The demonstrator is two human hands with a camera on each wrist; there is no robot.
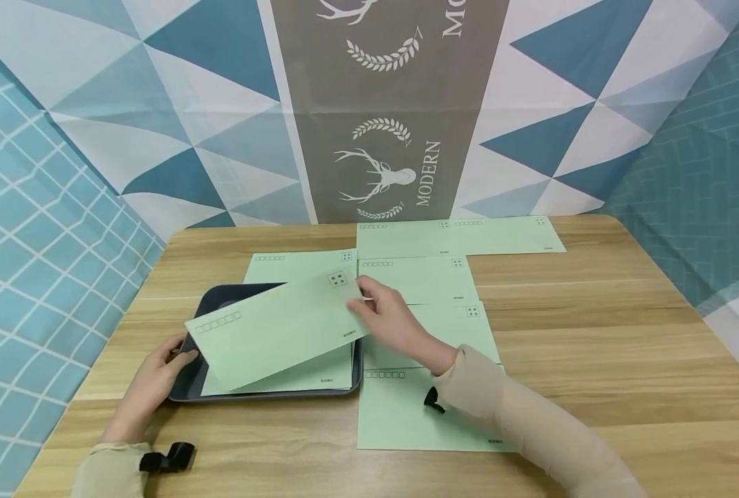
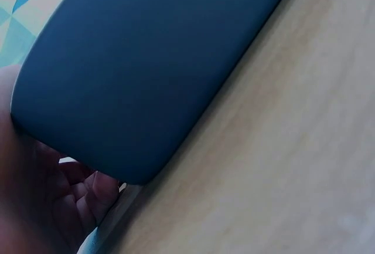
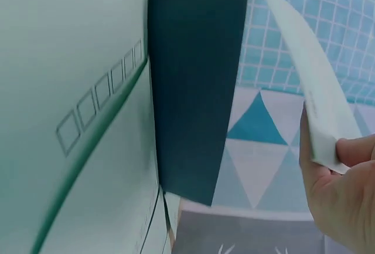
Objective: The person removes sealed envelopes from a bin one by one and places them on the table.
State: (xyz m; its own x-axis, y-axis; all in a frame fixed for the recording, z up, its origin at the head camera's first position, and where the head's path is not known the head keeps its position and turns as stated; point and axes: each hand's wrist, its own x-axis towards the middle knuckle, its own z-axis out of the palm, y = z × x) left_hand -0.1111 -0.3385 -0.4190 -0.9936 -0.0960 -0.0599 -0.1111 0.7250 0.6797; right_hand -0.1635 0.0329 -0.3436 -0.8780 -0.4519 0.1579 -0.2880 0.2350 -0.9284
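A pale green envelope (image 1: 282, 328) is pinched at its right end by my right hand (image 1: 394, 321). It tilts over a dark blue-grey tray (image 1: 185, 384), its left end reaching past the tray's left part. Inside the tray lies more green envelope paper (image 1: 322, 370); how many pieces, I cannot tell. My left hand (image 1: 151, 380) grips the tray's left end, thumb at the rim. The left wrist view has its curled fingers (image 2: 105, 189) beside the tray's outer wall (image 2: 146, 72). In the right wrist view, thumb and fingers hold the raised envelope (image 3: 313, 84) by its edge.
Right of the tray, several green envelopes lie in a column, including a front one (image 1: 406, 415) under my right sleeve. Two more form a back row (image 1: 500, 238). Another envelope (image 1: 301, 263) lies behind the tray. A patterned cloth wall (image 1: 394, 90) rises behind the wooden table (image 1: 593, 332).
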